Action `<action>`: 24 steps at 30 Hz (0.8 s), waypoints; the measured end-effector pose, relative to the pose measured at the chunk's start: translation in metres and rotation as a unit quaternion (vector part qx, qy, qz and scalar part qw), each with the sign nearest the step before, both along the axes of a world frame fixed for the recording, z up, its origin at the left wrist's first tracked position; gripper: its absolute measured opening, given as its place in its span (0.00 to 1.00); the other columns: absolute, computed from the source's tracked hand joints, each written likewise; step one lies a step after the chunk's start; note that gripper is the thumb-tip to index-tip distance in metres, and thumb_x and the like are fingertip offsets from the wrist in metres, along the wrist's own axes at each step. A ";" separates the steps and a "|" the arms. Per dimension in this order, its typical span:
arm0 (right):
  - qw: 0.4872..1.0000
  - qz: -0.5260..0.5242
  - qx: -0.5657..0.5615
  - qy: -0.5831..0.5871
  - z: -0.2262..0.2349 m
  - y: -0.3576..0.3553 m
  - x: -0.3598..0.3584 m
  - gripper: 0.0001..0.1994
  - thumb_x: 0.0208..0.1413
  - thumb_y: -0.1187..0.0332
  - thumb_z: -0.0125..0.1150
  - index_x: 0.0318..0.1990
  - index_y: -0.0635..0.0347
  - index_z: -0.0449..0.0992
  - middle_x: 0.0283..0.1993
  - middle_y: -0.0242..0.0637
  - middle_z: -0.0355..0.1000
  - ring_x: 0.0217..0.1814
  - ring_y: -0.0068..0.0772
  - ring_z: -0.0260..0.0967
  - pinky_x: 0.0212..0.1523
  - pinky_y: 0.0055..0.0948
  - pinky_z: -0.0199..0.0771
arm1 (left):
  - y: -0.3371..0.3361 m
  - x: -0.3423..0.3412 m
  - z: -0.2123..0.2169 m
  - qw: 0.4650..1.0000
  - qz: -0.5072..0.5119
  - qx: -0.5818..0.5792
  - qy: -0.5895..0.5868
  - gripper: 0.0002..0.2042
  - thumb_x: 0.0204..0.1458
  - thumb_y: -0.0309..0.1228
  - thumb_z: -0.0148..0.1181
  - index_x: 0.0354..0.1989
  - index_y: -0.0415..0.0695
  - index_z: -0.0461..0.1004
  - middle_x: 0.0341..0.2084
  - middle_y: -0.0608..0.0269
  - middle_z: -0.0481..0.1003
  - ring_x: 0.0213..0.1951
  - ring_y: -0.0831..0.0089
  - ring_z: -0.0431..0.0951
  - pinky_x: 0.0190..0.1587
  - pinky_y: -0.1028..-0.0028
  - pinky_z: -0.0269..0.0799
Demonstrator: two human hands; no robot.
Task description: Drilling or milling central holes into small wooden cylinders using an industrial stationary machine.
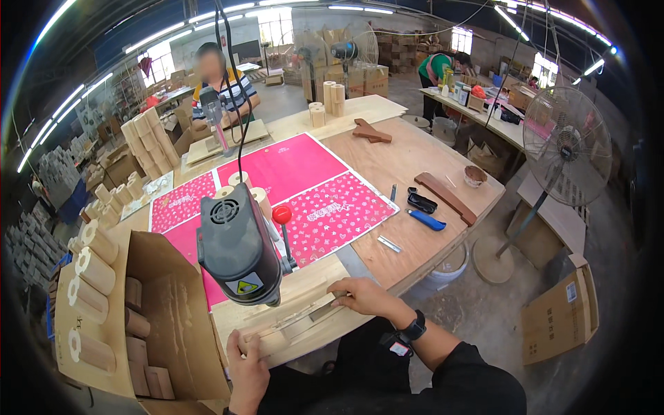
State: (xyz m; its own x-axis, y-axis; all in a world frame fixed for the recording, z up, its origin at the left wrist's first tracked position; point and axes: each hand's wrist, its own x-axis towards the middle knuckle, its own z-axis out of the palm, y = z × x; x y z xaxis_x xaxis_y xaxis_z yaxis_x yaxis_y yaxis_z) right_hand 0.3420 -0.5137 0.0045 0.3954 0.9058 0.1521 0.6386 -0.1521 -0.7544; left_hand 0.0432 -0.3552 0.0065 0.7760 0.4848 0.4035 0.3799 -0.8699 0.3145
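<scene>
At the near edge of the pale plywood tabletop [408, 166], both hands press on a flat pale wooden jig board [290, 321] that lies under a dark grey upright motor-driven machine head [238, 245] with a red ball-ended lever [281, 214]. The left hand [247, 370] rests at the board's near left corner, its fingers [252, 340] curled over the edge and gripping it. The right hand [365, 296] lies to the right, fingers [340, 297] stretched flat and closed together against a narrow wooden strip [315, 312] on the board. To the left stands an open brown cardboard box [166, 304] holding short pale wooden cylinders [93, 273]. Beyond the machine lies a pink printed sheet [297, 180]. Farther right on the tabletop are a blue-handled tool [425, 220] and a long brown wooden bar [446, 197]. Across the tabletop, far left, another person in a striped shirt [221, 90] works.
</scene>
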 end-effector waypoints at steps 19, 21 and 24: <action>0.985 -0.130 0.100 0.059 -0.015 0.029 -0.042 0.24 0.50 0.68 0.64 0.57 0.48 0.72 0.64 0.50 0.67 0.36 0.39 0.78 0.41 0.31 0.77 | -0.001 0.056 -0.032 0.941 0.048 -0.284 -0.176 0.46 0.43 0.24 0.72 0.69 0.32 0.48 0.52 0.36 0.71 0.54 0.47 0.75 0.54 0.61 0.72; 0.984 -0.133 0.110 0.035 -0.017 0.030 -0.044 0.26 0.49 0.69 0.63 0.59 0.47 0.71 0.67 0.51 0.64 0.35 0.41 0.78 0.40 0.32 0.77 | -0.001 0.055 -0.032 0.954 0.019 -0.244 -0.173 0.46 0.42 0.24 0.72 0.69 0.32 0.48 0.52 0.37 0.71 0.54 0.46 0.75 0.53 0.60 0.72; 0.986 -0.117 0.103 0.050 -0.023 0.027 -0.042 0.28 0.48 0.71 0.61 0.61 0.46 0.69 0.69 0.50 0.62 0.34 0.45 0.77 0.39 0.34 0.77 | -0.001 0.058 -0.032 0.962 0.062 -0.218 -0.154 0.47 0.41 0.25 0.73 0.69 0.32 0.48 0.52 0.38 0.72 0.52 0.45 0.76 0.52 0.60 0.73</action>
